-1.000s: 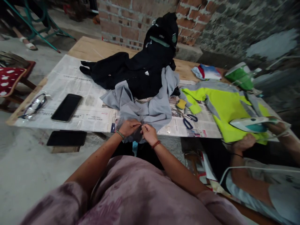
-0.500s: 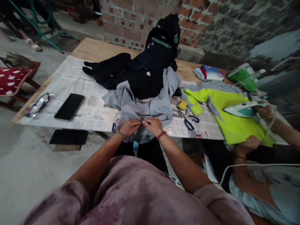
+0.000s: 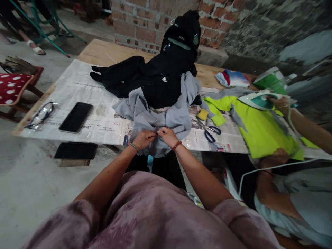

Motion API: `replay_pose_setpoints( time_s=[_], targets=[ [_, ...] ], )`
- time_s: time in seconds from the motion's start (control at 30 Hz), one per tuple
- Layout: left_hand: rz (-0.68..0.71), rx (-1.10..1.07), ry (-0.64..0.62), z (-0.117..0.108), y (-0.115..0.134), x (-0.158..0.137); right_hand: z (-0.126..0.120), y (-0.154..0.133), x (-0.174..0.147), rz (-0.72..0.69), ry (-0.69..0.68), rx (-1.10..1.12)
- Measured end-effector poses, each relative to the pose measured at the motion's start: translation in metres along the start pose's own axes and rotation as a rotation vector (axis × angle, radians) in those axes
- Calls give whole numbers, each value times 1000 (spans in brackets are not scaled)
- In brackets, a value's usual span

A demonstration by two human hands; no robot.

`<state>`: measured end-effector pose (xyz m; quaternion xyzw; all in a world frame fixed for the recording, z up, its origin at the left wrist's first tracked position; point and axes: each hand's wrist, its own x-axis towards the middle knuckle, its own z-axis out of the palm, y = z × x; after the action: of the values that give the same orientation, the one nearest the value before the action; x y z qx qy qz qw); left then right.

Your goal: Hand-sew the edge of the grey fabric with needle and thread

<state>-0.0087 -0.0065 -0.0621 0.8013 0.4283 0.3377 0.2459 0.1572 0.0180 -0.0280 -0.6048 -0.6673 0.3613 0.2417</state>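
Left hand point(image 3: 144, 140) and right hand point(image 3: 169, 136) close together, fingertips of each pinching, what is between them too small to tell, crumpled grey fabric garment point(image 3: 155, 119) under them at table edge, blue-handled metal scissors point(image 3: 211, 134) to the right, black fabric garment point(image 3: 147, 77) behind.

The cloth point(image 3: 172, 119) at the left grip point(image 3: 153, 135) and right grip point(image 3: 161, 133) is plain grey. The bracelet point(image 3: 134, 147) behind the left grip is green; the beads point(image 3: 176, 146) behind the right grip are reddish brown. Beyond both grips, the jacket point(image 3: 153, 77) is black with a white logo point(image 3: 164, 79). To their right, the scissors point(image 3: 209, 137) have dark blue handles, the shirt point(image 3: 264, 129) is bright yellow-green with grey panels, and the iron point(image 3: 256, 100) white and teal. Far left of them, the cushion point(image 3: 14, 88) is red with white spots.
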Motion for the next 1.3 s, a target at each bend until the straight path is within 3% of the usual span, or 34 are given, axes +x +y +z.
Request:
replay_pose_setpoints(
  time_s=[0.2, 0.37, 0.43, 0.53, 0.63, 0.77, 0.97, 1.07, 1.13, 1.3],
  targets=[
    [4, -28, 23, -1, 2, 1, 7, 6, 6, 140, 102, 174],
    [20, -30, 8, -1, 2, 1, 13, 3, 2, 80, 46, 135],
    [13, -31, 19, -1, 2, 0, 8, 0, 4, 125, 27, 198],
    [10, -25, 4, -1, 1, -1, -3, -4, 12, 280, 116, 410],
    [0, -17, -16, 0, -1, -1, -13, -5, 17, 284, 195, 511],
    [-16, -25, 12, 1, -2, 0, -23, -13, 13, 225, 68, 599],
    [-15, -4, -11, 0, 0, 2, -35, -39, 1, 302, -177, 881],
    [-26, 10, -16, 0, 1, 2, -38, -42, 3, 202, -173, 941],
    [-43, 19, -22, -1, 2, 2, -44, -38, 9, 81, -68, 870],
    [-56, 11, -30, -2, 3, 2, -91, -18, 35, -283, 293, 362]
  ],
)
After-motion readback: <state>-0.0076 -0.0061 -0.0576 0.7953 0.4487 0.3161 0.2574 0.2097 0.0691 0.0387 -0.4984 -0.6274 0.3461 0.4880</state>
